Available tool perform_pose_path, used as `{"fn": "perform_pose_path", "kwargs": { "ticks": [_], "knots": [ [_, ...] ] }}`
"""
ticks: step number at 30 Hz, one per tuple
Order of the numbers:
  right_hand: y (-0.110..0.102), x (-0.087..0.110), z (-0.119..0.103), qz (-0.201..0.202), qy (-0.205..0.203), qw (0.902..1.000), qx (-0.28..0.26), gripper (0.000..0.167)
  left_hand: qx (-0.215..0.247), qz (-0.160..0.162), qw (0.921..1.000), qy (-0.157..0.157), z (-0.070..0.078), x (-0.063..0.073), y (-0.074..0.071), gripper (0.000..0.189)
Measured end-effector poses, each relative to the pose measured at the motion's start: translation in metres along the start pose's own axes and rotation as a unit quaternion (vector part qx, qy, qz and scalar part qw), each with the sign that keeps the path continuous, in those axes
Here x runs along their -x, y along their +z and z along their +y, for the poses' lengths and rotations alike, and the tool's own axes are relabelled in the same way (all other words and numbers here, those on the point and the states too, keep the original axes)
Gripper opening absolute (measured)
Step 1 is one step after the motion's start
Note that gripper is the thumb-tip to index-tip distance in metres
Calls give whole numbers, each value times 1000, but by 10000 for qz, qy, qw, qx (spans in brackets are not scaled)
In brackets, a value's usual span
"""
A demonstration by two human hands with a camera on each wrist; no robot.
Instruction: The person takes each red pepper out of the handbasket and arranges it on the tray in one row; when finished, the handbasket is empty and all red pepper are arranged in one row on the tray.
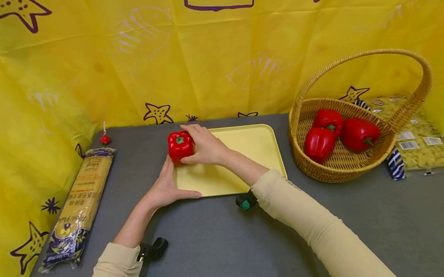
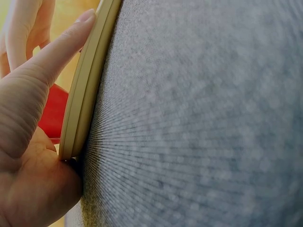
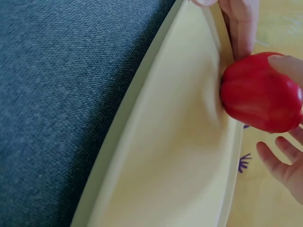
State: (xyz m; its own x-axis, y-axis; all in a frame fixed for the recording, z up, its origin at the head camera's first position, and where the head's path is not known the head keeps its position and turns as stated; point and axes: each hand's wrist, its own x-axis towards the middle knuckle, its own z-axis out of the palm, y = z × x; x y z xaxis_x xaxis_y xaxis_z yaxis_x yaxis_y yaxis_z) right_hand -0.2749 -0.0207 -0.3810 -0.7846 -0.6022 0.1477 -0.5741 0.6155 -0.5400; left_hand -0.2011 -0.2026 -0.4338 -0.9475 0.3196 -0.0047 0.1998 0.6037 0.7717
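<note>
A red bell pepper with a green stem is over the left end of a pale yellow rectangular tray. My right hand holds the pepper, thumb in front and a finger behind; in the right wrist view other fingers spread below it. Around the tray's front left corner lies my left hand: its thumb stretches along the front rim while its fingers extend up the left side, close to the pepper. The left wrist view shows that thumb straight against the tray's outer wall.
To the right stands a wicker basket with a tall handle and 3 red peppers inside. A pasta bag lies behind it. Along the left is a spaghetti packet, with a small red object beyond it. Yellow cloth hangs behind the grey table.
</note>
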Motion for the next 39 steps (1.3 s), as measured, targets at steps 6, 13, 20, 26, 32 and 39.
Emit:
{"fn": "perform_pose_path", "kwargs": {
  "ticks": [6,13,20,26,32,39],
  "knots": [
    [-4,10,1,15,20,9999,-160,91,-46,-56,9998,-176,1,1,0,137],
    [-10,24,9,169,102,9994,-283,92,-196,-76,9995,-247,2,3,0,134],
    [-21,43,19,326,105,9989,-321,91,-504,-71,9985,-219,3,3,-2,133],
    [-31,62,23,478,158,9958,-763,88,-688,-113,9971,-305,2,4,-2,134],
    [-43,83,27,661,209,9918,-1076,84,-711,-59,9972,-208,2,4,-2,132],
    [-56,107,33,942,356,9868,-1268,80,-755,-15,9971,-71,1,2,1,131]
  ]
}}
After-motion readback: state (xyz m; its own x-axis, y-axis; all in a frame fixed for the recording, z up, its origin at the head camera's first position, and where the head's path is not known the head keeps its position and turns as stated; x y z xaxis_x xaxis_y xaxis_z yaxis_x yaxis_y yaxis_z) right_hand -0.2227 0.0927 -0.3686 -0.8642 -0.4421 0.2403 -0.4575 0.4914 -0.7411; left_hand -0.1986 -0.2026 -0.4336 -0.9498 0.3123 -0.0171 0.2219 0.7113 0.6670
